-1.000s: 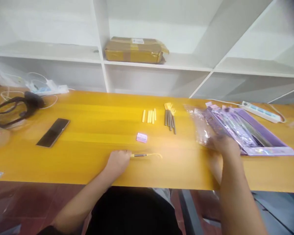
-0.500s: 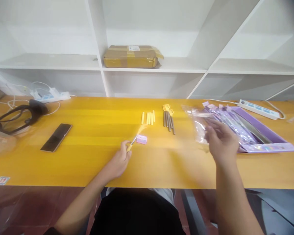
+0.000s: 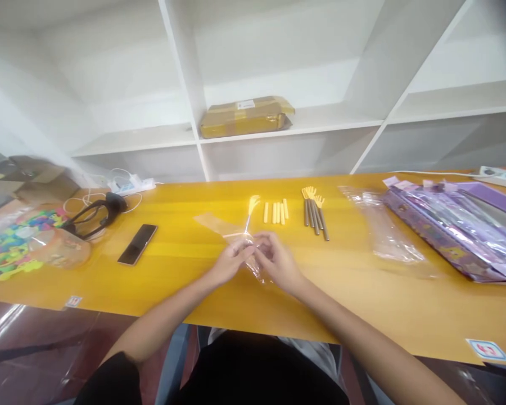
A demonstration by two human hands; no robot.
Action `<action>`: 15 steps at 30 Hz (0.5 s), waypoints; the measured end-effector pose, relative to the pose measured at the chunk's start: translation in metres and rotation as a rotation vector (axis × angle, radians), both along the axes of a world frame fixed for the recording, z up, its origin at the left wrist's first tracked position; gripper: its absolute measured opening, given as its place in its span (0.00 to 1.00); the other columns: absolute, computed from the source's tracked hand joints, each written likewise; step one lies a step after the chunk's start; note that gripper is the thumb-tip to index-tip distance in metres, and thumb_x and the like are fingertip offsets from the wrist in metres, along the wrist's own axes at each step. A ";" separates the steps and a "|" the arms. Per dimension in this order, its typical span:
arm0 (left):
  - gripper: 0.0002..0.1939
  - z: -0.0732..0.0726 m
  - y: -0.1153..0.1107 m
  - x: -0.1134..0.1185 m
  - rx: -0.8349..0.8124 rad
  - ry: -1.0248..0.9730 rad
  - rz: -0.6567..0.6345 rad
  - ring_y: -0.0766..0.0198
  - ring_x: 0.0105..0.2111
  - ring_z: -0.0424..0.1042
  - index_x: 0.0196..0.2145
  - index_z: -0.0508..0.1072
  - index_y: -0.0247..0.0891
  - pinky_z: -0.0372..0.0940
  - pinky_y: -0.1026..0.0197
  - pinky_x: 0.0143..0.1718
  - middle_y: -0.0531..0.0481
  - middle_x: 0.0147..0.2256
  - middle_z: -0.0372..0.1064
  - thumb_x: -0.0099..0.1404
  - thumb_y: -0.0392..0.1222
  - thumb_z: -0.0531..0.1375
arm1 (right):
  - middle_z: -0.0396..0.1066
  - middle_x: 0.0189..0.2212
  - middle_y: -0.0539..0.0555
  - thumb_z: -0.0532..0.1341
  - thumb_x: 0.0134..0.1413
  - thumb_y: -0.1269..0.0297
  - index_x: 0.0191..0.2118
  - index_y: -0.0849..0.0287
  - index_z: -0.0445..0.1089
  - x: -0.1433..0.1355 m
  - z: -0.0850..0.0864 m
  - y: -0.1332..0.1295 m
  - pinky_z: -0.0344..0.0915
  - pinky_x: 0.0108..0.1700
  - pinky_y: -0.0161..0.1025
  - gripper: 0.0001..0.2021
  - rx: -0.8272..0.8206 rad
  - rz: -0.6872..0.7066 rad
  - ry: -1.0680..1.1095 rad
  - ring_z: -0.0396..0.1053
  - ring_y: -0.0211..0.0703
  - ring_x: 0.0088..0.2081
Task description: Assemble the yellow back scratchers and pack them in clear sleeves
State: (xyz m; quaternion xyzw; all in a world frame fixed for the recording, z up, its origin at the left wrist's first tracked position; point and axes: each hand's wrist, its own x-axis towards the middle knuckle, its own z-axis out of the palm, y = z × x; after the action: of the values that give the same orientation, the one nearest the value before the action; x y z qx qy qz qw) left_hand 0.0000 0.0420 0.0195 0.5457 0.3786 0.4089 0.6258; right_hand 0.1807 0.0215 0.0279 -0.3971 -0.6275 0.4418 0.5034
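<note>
- Faced white shelves (image 3: 329, 119), split into open compartments, behind a long yellow table (image 3: 109, 281).
- Looked past the table's near edge to a dark-red floor (image 3: 93, 337).
- Caught a pale streak of light (image 3: 4, 323) there, at left.

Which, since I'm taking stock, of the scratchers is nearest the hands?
The lone scratcher, left of the yellow sticks; the others lie bunched to the sticks' right.

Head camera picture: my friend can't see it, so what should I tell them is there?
A person's left hand and right hand meet at a clear plastic bag, with a yellow-tipped stick pointing away from them. Beyond, on the yellow table, lie short yellow sticks and dark-handled yellow claws. A phone lies to the left, a purple box to the right.
</note>
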 end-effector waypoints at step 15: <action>0.22 -0.019 -0.014 0.002 0.035 0.329 -0.185 0.59 0.35 0.70 0.36 0.80 0.41 0.65 0.58 0.39 0.47 0.35 0.74 0.67 0.64 0.65 | 0.67 0.30 0.48 0.66 0.62 0.40 0.40 0.54 0.67 0.007 -0.026 0.011 0.64 0.27 0.36 0.21 -0.336 0.066 0.154 0.64 0.37 0.27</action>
State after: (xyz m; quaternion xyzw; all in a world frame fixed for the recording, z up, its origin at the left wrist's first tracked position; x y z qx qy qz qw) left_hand 0.0020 0.0280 0.0010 0.6484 0.4171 0.2613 0.5808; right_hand 0.1873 0.0325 0.0020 -0.4197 -0.5175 0.5856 0.4616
